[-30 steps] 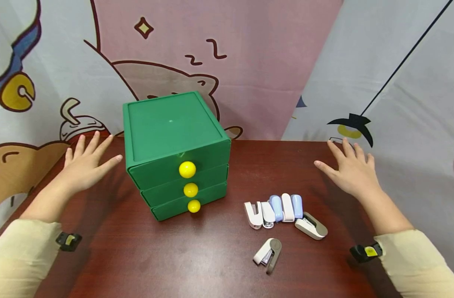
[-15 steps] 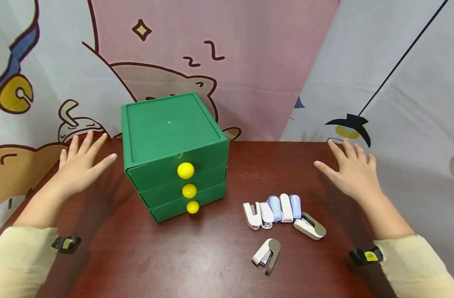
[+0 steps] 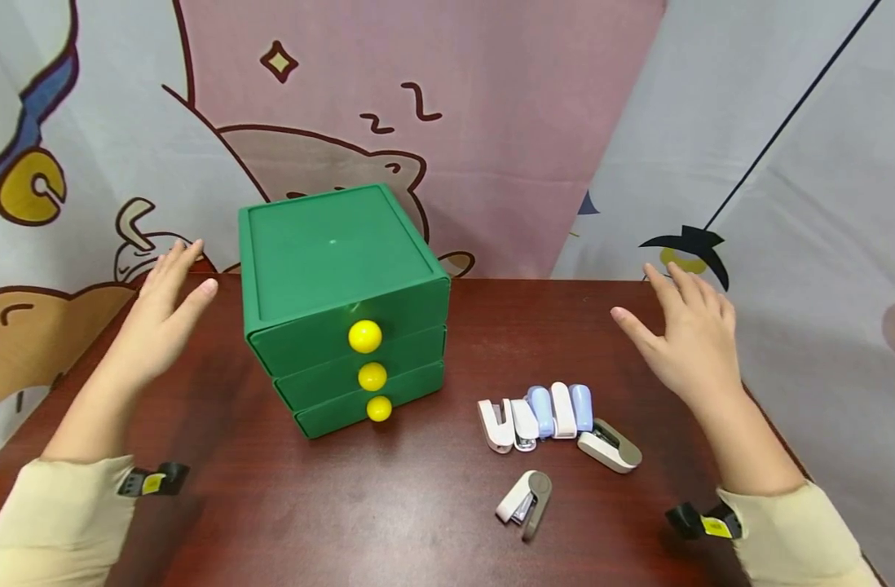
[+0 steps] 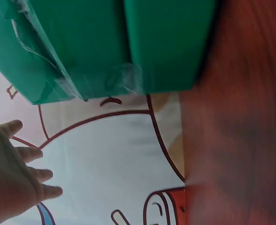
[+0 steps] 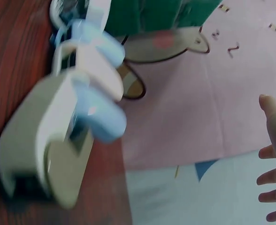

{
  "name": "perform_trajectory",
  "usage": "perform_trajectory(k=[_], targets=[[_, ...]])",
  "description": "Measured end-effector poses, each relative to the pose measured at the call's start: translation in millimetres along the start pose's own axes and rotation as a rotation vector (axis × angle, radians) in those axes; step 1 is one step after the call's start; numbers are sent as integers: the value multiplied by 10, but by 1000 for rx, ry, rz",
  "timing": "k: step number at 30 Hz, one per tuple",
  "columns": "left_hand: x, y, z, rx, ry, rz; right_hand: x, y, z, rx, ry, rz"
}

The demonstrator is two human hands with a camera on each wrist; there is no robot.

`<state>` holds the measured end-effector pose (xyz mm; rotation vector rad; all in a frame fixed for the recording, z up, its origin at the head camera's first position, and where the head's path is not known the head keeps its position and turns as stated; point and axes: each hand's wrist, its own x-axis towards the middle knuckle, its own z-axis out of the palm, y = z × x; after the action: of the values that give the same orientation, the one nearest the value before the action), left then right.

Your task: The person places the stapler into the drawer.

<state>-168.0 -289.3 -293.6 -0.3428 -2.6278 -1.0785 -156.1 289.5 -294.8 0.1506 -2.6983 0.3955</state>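
My left hand [image 3: 154, 326] hovers left of a green drawer box [image 3: 337, 269], fingers extended and holding nothing. On the far right, my right hand [image 3: 689, 342] is held above the table with its fingers spread and nothing in it. Between the box and that hand, several small staplers stand in a row, among them a blue stapler [image 3: 582, 407] and a white stapler [image 3: 563, 410]. A grey-and-white stapler [image 3: 610, 446] lies at the row's right end. Nearer the front lies another grey-and-white stapler [image 3: 524, 504]. Neither hand touches anything.
Three drawers with yellow knobs [image 3: 365, 336] form the front of the box, all pushed in. The dark red-brown table [image 3: 389, 505] reaches back to a printed curtain [image 3: 521, 147]. Each sleeve has a black wrist device [image 3: 704, 520] beside it.
Both hands have turned at the wrist, the left one now showing more edge-on. My right forearm has shifted slightly left. Box and staplers stay where they were.
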Motion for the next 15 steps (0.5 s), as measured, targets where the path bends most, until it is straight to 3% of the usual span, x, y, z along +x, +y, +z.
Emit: perform_trajectory(k=[7, 15], targets=[[-13, 171, 69, -154, 78, 37, -72, -378, -39, 158, 200, -88], [-4, 227, 172, -331, 114, 111, -140, -793, -18, 335, 362, -245]])
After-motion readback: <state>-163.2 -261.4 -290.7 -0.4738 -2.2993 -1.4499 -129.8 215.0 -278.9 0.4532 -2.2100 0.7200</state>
